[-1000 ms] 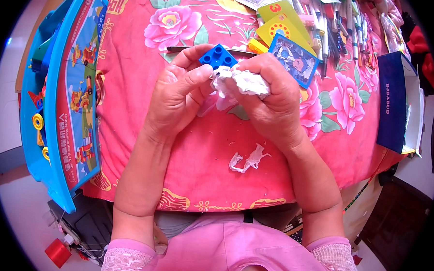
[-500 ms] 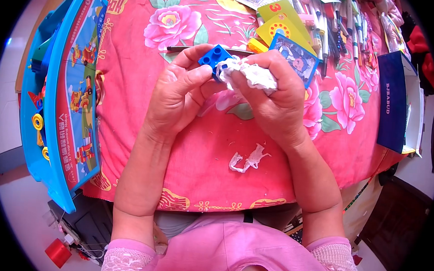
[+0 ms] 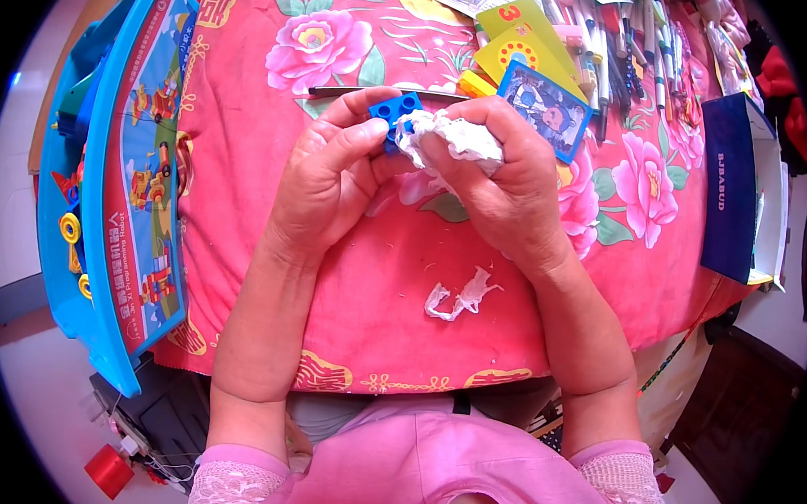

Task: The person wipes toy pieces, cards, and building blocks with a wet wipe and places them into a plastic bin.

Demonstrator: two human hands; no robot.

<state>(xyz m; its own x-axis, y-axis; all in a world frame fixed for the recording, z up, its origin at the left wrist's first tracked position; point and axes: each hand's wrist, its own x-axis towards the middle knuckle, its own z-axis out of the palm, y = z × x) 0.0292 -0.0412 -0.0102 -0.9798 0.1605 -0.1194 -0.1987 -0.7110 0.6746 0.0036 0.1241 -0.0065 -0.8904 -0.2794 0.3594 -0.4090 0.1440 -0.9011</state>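
Note:
Between the thumb and fingers of my left hand (image 3: 331,163) is a blue toy building block (image 3: 394,113) with round studs on top. My right hand (image 3: 515,171) is closed around a crumpled white tissue (image 3: 467,139), whose left end touches the block's right side. Both hands are raised over the near middle of the table. Below them, a torn scrap of white tissue (image 3: 463,295) lies on the cloth. The block's underside is hidden by fingers and tissue.
The table has a red flowered cloth (image 3: 382,341). A blue toy bin (image 3: 106,266) with block parts stands at left. A dark pen (image 3: 338,91), yellow cards (image 3: 529,46), a blue-framed card (image 3: 545,109) and several markers (image 3: 647,46) lie beyond. A navy box (image 3: 731,185) is at right.
The block and tissue have shifted slightly left, and the block is turned a little. My right hand has moved a short way left with the tissue. The scrap has stayed put.

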